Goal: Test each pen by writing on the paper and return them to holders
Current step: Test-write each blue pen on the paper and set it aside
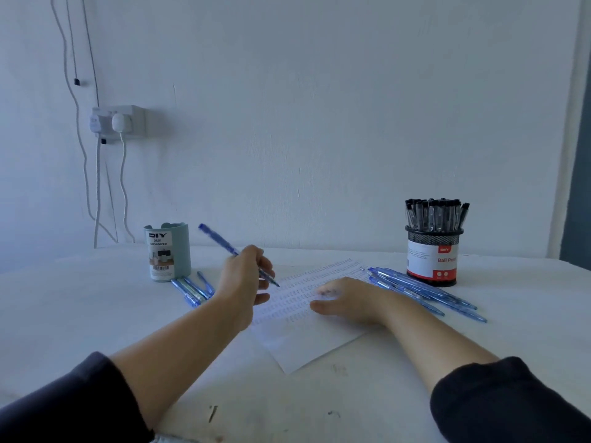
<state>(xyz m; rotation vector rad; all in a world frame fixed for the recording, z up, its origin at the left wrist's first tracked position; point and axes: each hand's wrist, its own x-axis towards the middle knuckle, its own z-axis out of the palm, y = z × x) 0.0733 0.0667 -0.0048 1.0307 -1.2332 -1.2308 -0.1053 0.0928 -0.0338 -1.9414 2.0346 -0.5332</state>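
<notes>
My left hand pinches a blue pen, whose tip points down at a white sheet of paper covered with rows of small scribbles. On that sheet my right hand rests flat, fingers relaxed. A pale teal desk organizer stands at the back left, with several blue pens lying at its foot. More blue pens lie in a row to the right of the paper. Behind them stands a black mesh holder full of black-capped pens.
The white table meets a white wall at the back. A wall socket with plugs and hanging cables is at the upper left. Dark marks dot the table's near edge.
</notes>
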